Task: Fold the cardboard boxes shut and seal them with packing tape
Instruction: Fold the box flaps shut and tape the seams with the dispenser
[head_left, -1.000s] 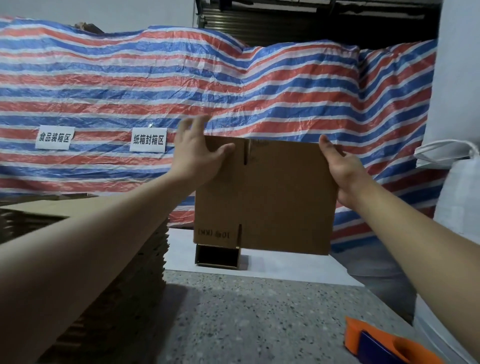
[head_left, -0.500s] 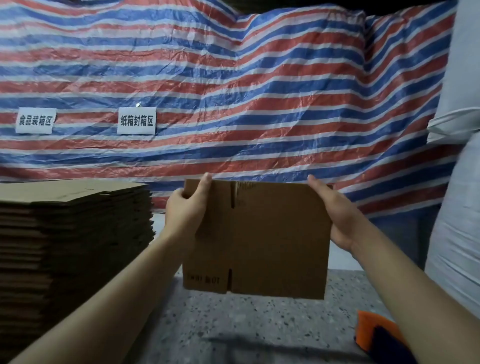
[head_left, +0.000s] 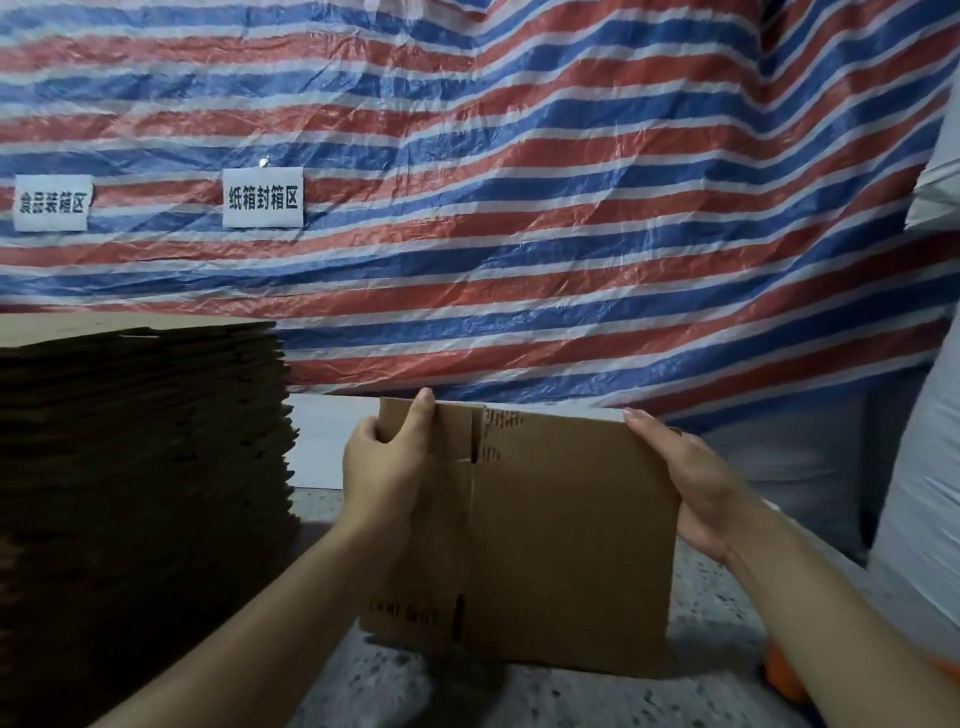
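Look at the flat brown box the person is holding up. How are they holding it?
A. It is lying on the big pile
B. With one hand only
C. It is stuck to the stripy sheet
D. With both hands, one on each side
D: the left hand grips the left edge of the flat cardboard box and the right hand holds its right edge, apart from the stack of flat boxes.

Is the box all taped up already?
No, the cardboard box is flat and unfolded, held up by the left hand and right hand.
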